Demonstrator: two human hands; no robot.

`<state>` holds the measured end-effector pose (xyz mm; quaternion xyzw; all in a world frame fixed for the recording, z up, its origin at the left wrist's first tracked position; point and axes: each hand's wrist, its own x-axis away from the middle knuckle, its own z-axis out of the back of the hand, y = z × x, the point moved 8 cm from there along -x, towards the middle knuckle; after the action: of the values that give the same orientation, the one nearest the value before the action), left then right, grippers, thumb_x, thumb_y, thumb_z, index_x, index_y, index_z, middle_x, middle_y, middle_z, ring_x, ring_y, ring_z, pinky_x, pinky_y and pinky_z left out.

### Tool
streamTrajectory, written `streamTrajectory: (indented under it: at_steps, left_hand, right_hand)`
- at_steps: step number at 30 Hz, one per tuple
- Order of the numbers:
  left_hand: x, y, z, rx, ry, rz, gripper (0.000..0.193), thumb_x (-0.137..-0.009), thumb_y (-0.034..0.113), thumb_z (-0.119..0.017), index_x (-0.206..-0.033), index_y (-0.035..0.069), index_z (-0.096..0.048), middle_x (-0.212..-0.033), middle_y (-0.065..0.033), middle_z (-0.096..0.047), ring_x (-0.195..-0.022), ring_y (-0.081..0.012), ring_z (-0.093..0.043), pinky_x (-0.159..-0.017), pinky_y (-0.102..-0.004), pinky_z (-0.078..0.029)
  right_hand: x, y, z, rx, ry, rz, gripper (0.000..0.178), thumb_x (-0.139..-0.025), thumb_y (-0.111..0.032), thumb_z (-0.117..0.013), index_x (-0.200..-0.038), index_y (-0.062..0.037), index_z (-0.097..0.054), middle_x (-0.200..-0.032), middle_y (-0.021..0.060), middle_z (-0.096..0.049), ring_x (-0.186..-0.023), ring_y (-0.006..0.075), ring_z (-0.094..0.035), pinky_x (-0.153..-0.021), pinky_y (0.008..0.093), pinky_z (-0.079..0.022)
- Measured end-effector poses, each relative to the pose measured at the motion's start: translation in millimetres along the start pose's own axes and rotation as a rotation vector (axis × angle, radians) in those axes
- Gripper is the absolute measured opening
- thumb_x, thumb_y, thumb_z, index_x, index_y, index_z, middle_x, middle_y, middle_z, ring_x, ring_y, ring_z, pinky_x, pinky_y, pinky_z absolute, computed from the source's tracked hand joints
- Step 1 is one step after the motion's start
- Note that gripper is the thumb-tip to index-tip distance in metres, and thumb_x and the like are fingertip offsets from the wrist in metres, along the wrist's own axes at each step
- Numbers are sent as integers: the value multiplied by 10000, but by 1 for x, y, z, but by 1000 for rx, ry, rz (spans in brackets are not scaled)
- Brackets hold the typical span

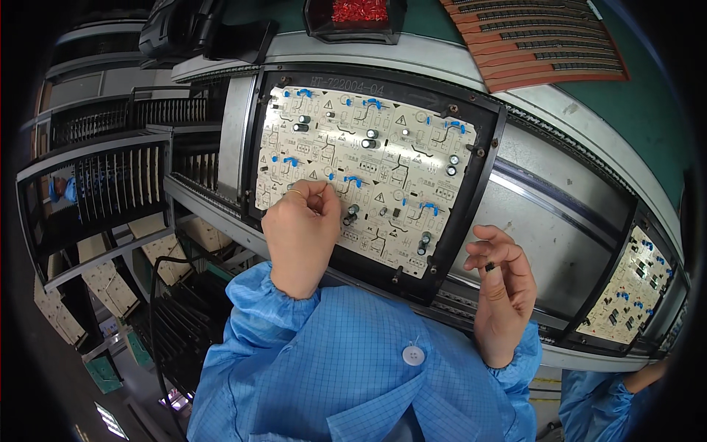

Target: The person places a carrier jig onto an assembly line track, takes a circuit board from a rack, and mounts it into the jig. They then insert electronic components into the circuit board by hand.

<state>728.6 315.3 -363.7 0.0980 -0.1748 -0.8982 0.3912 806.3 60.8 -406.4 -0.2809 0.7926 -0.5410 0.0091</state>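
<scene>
A cream circuit board panel with blue disc parts and dark cylindrical capacitors lies in a black frame in front of me. Over its lower left part is my left hand, fingers pinched together at the board's surface. What those fingertips hold, if anything, is hidden. To the right of the frame my right hand is raised, palm up and fingers curled. Between its thumb and fingers sits a small black electronic component.
The frame rests on a metal conveyor rail. Beyond it are a dark bin of red parts and an orange-brown rack with rows of black components. Another framed board stands at right, near a co-worker's blue sleeve. Slotted racks fill the left.
</scene>
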Motion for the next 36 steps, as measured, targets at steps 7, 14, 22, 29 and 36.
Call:
streamTrajectory:
  at_steps: [7, 14, 22, 29, 36]
  left_hand:
    - [-5, 13, -4, -128, -49, -43, 90, -803, 99, -684, -828, 30, -630, -630, -93, -647, -543, -262, -640, -517, -358, -501]
    - [9, 12, -5, -178, -7, -99, 85, -818, 110, -686, -859, 43, -654, -616, -71, -617, -564, -253, -620, -519, -361, -483]
    - [15, 6, -1, -85, 52, -71, 92, -826, 118, -690, -859, 33, -703, -597, -67, -613, -538, -231, -600, -508, -341, -476]
    - [3, 9, -1, -238, -76, 0, 221, -852, 240, -672, -886, 22, -694, -716, -171, -672, -632, -252, -667, -585, -364, -500]
    - [-2, 32, 7, -109, -181, -84, 331, -818, 265, -688, -871, -61, -665, -717, -224, -676, -641, -348, -669, -591, -413, -541]
  right_hand:
    - [-1, 0, 0, -15, 7, -31, 206, -940, -219, -605, -1018, -32, -567, -1274, 176, -540, -1067, 198, -555, -881, 329, -438]
    - [1, -2, 1, -78, -28, -33, 120, -963, -117, -569, -1041, -27, -552, -1279, 168, -531, -1050, 178, -542, -904, 323, -439]
    - [2, -3, -1, -82, -17, -49, 133, -955, -150, -577, -1006, -30, -553, -1265, 170, -542, -1041, 184, -557, -885, 326, -447]
    - [-2, 1, -7, -175, 22, -31, 158, -953, -169, -566, -1030, -34, -591, -1258, 187, -549, -1017, 204, -588, -884, 330, -478]
    - [-2, 15, -14, -309, -74, 73, 107, -957, -20, -527, -1061, -15, -507, -1224, 76, -473, -1017, 103, -474, -897, 261, -403]
